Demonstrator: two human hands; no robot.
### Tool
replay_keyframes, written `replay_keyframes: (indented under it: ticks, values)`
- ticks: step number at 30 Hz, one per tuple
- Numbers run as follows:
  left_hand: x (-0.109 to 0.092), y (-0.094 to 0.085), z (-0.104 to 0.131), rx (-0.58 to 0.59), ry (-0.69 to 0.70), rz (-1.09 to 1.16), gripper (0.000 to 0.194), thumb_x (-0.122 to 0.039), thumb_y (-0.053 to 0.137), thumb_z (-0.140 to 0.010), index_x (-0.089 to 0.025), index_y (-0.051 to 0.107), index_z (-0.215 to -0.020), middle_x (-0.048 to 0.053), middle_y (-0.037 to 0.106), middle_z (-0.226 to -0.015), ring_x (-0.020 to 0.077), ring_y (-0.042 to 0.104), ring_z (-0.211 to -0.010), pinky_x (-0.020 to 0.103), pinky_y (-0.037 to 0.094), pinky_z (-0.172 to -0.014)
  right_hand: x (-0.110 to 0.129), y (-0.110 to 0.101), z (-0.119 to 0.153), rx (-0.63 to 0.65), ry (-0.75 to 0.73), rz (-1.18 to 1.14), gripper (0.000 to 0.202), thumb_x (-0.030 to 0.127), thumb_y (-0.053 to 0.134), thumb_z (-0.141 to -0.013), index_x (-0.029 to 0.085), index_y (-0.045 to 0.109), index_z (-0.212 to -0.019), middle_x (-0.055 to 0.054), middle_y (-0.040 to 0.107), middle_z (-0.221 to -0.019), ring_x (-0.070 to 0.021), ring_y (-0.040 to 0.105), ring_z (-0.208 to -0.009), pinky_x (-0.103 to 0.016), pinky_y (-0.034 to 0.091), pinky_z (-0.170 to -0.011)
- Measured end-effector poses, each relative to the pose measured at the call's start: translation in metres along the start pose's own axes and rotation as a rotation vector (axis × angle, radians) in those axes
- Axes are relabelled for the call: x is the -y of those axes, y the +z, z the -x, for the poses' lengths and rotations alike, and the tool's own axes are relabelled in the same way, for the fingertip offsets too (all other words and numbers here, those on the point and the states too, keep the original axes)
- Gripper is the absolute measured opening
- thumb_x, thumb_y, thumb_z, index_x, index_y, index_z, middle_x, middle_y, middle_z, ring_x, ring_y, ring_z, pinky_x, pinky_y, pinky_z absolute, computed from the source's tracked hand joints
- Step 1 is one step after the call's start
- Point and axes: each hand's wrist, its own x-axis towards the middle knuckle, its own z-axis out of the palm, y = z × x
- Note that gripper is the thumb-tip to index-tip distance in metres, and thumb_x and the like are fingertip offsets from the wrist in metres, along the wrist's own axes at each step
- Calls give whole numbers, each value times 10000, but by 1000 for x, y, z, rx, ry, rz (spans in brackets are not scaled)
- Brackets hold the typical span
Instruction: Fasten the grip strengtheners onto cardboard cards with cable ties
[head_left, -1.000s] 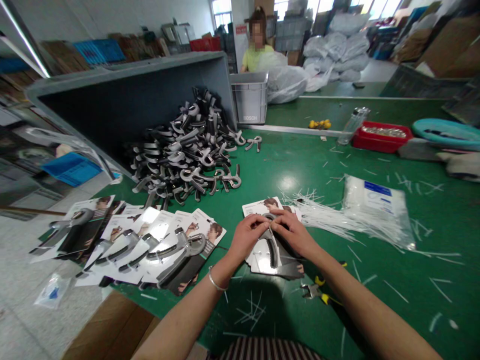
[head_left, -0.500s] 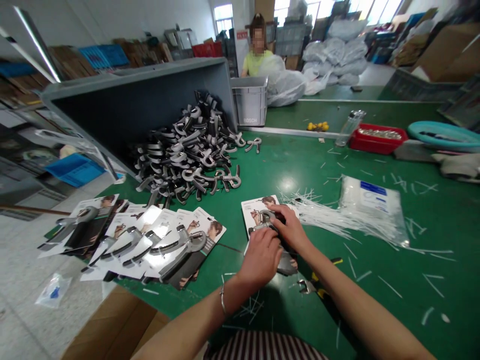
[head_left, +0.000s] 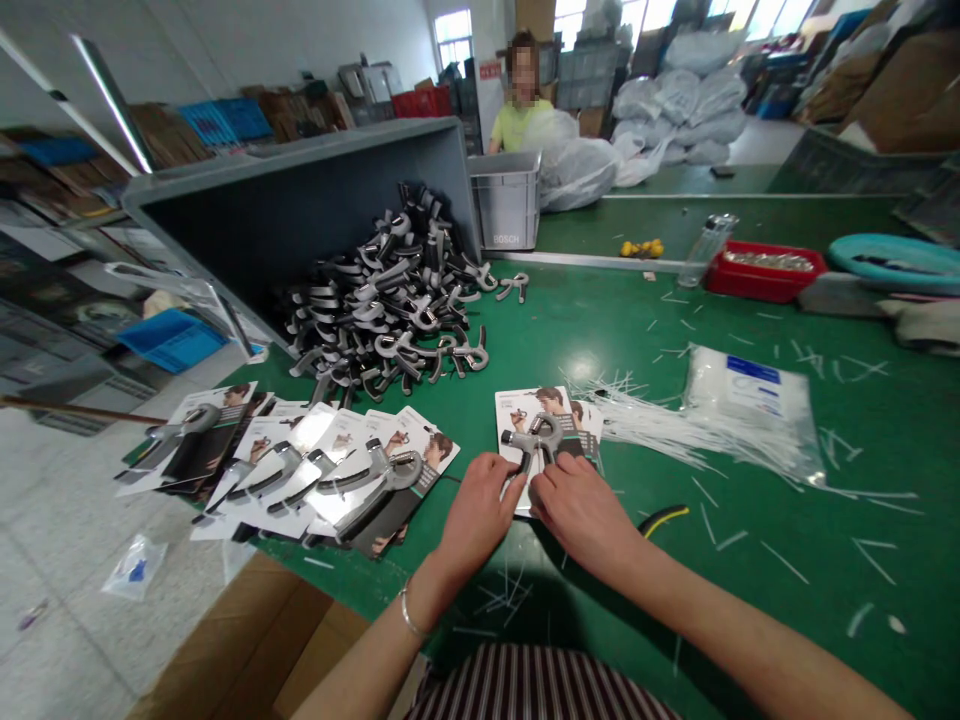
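A grey and black hand grip strengthener (head_left: pixel 541 432) lies on a printed backing card (head_left: pixel 510 403) in front of me, its spring end pointing away. My left hand (head_left: pixel 480 505) is closed at the lower left of it, thumb and fingers around the left handle. My right hand (head_left: pixel 585 500) is closed over the right handle and the card's lower edge. Both fists hide the handle ends. More cards stick out from under this one on the right. White cable ties (head_left: pixel 652 430) lie fanned just to the right. A black-and-yellow tool handle (head_left: pixel 666 518) shows beside my right forearm.
Cards with hand grips (head_left: pixel 375 480) overlap at the left. Behind them a tipped grey crate (head_left: pixel 300 150) spills a heap of hand grips (head_left: pixel 390 300). To the right are a bag of cable ties (head_left: pixel 750 400), a red tray (head_left: pixel 765 285) and tie offcuts. Someone sits across the table.
Both hands have drawn back toward me, from on top of the hand grip to its handles. The grip and card now show more fully. My right forearm now covers most of the yellow-handled tool.
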Motion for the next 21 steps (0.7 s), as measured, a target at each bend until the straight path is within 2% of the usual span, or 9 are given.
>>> replay_keyframes:
  ticks: [2,5,8,11,15,17,21]
  values:
    - [9,-8,1,61,32,22,178,-216,458,-970,-195,619,-1042,71,585,-1012,203,560,-991,374,461,-932,7,4,-4,61,43,75,112,137,552,-901,132,662,-877,-122,671,-866,-290,544,-895,-414,378,-784]
    - [23,-16,0,156,80,4,167,-211,505,-951,-201,635,-1056,58,587,-988,192,575,-958,343,473,-905,12,5,-6,136,41,103,135,97,530,-896,126,661,-881,-126,683,-848,-291,547,-892,-409,361,-777]
    - [30,-16,-5,186,113,-44,123,-206,523,-940,-191,625,-1007,52,587,-953,193,579,-925,335,479,-864,10,2,-4,127,70,89,129,118,521,-903,141,648,-895,-120,679,-859,-289,533,-912,-405,347,-794]
    - [28,-13,-11,159,104,-80,72,-188,518,-935,-177,585,-957,48,595,-924,194,578,-895,336,475,-838,6,0,-4,110,125,102,138,138,506,-912,145,643,-892,-128,671,-890,-297,520,-934,-409,343,-807]
    - [17,-10,-18,176,136,-100,85,-197,497,-941,-182,562,-887,45,601,-887,199,574,-863,336,468,-812,-1,0,-11,116,124,109,136,120,515,-894,127,643,-847,-140,671,-831,-301,531,-899,-406,360,-783]
    - [10,-10,-20,152,130,-66,102,-207,481,-948,-187,563,-891,42,602,-883,196,577,-847,333,467,-806,-8,-1,-14,96,109,23,107,132,538,-884,139,629,-828,-125,666,-788,-282,535,-854,-388,377,-762]
    - [4,-8,-21,51,62,106,107,-225,484,-951,-191,581,-921,37,620,-897,183,590,-842,319,468,-807,-30,-3,-13,49,52,-344,78,135,566,-871,186,607,-829,-51,662,-801,-230,542,-835,-336,420,-756]
